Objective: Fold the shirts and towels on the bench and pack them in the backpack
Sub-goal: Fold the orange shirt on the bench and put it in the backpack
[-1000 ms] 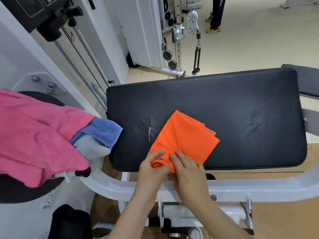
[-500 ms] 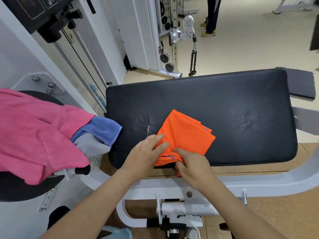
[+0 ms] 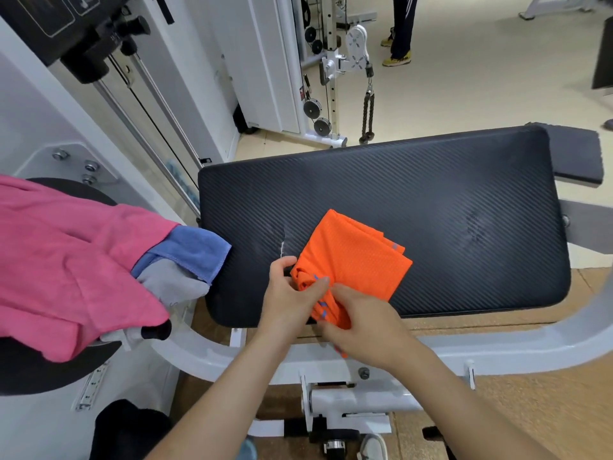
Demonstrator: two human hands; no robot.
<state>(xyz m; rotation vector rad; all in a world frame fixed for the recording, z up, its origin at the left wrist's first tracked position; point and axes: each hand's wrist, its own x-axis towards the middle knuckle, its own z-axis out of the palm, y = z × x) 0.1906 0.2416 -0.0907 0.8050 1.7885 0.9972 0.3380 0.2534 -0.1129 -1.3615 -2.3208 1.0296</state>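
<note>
A folded orange mesh shirt lies on the near edge of the black padded bench. The left hand pinches its bunched near corner, and the right hand grips the same corner just beside it. A pink towel, a blue cloth and a grey cloth are heaped left of the bench.

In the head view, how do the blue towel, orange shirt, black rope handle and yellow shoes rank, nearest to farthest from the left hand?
1. orange shirt: gripped by the left hand, at the near edge of the bench.
2. blue towel: left, at the bench's end.
3. black rope handle: hanging beyond the bench.
4. yellow shoes: farthest back.
</note>
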